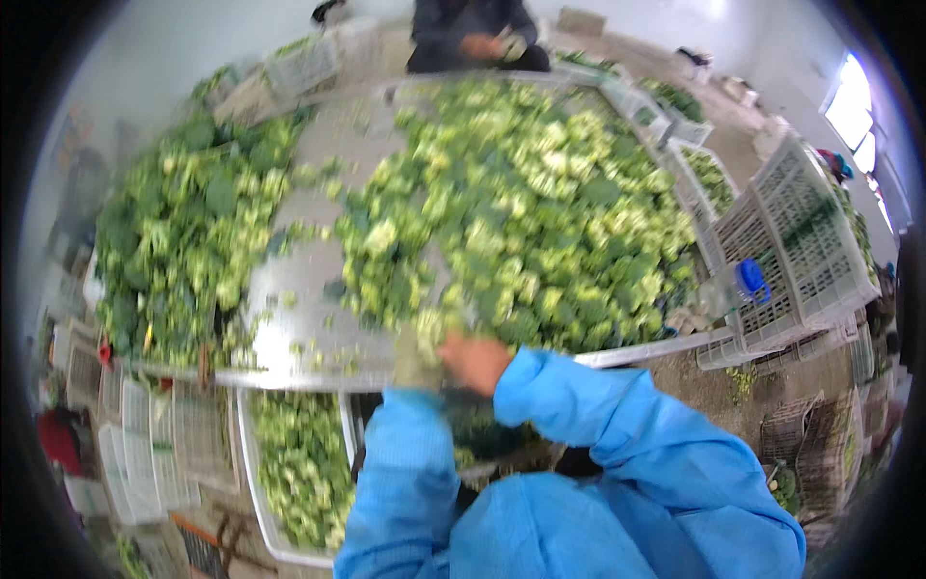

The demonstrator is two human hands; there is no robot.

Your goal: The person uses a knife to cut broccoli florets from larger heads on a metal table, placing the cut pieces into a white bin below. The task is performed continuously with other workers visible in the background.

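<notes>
At the near edge of the metal table, my two hands meet around a pale green floret, which looks like broccoli or cauliflower. My left hand, in a light glove, grips it from the left. Bare fingers of my right hand are curled at its right side; blur hides whether they hold a tool. A broad heap of green florets and leaves covers the table beyond my hands. Another leafy pile lies on the left.
Below the table edge stands a white crate of cut florets. To the right are a clear jug with a blue cap and tilted plastic crates. A person in dark clothes sits across the table. Stacked crates stand lower left.
</notes>
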